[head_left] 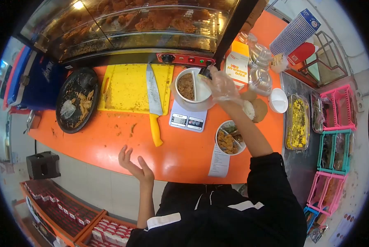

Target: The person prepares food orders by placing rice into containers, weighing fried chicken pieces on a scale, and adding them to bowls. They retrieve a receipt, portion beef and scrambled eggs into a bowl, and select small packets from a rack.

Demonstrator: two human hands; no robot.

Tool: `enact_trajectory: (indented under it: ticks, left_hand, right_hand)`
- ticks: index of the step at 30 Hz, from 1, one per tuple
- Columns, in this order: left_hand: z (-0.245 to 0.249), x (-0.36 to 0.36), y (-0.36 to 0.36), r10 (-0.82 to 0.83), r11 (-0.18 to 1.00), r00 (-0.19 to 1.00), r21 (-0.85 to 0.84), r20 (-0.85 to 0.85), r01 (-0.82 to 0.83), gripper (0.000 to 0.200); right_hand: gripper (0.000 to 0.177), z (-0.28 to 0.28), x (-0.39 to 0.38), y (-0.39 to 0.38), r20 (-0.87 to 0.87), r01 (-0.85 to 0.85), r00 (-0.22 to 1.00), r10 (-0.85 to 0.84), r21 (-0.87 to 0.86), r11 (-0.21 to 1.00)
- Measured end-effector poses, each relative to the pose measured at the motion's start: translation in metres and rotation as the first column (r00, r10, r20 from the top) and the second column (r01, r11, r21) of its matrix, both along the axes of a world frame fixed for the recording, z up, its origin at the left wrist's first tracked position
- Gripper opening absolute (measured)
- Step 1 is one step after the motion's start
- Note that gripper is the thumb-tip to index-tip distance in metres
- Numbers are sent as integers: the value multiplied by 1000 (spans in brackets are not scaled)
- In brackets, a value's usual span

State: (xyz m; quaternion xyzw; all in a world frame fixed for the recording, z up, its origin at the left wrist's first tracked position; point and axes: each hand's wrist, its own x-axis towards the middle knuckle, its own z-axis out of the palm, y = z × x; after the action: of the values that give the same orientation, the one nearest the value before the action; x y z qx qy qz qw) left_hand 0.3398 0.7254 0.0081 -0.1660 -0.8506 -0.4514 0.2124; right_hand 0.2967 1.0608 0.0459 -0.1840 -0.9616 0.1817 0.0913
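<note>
My right hand point(223, 85), in a clear plastic glove, is closed around a small black object point(205, 73) whose kind I cannot make out. It is over the right side of a round white divided bowl point(201, 90). Brown minced food point(186, 85) fills the bowl's left compartment. Beneath it is a white kitchen scale point(188, 117); the digits are too small to read. My left hand point(137, 166) is open, fingers apart, near the counter's front edge, holding nothing. Below my right forearm, a second divided bowl point(227, 144) contains fried pieces and some greens.
A yellow-handled knife point(155, 129) lies across the yellow cutting board point(124, 88), handle towards me. Left stands a black pan point(67, 126) with crumbs. A heated display case point(131, 53) lines the back. Stacked cups point(295, 33), clear lids point(259, 55) and a yellow-food tray point(297, 123) are right.
</note>
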Motion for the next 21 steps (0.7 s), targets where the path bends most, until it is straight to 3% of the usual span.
enact_trajectory:
  ticks: [2,6,8,12,14,15,17,21]
  left_hand:
    - [-5,-10,-12,10,1000,1000,-21,20,-10,33]
    - [-7,-26,-14,43,999,999,-2,33,-43,33]
    - [-9,-31,-13,41,999,998,5,38,-41,33]
    - [-11,-39,-11,7,998,999,-67,41,-5,31]
    - [-13,-39,-11,-4,997,999,-75,45,7,31]
    - [-15,-40,-12,2,997,998,-74,65,3,31]
    - [-17,-39,-12,12,997,996,-78,88,-5,31]
    - [-17,-38,-10,28,996,997,-88,77,-21,29]
  right_hand:
    - [49,-7,0,-15,106,72,991,-81,83,994]
    - [58,-24,5,-32,30,13,999,-21,220,975]
    - [62,-22,5,-37,-109,106,990,-92,130,986]
    - [57,-24,0,-17,-38,201,979,-199,48,978]
    - [49,-11,6,-13,-236,113,956,-176,-259,959]
    - [49,-6,6,-14,-230,112,958,-174,-259,959]
    - [43,-1,6,-18,82,293,956,-281,-257,921]
    - [40,-19,-9,-22,-77,116,984,-158,-387,915]
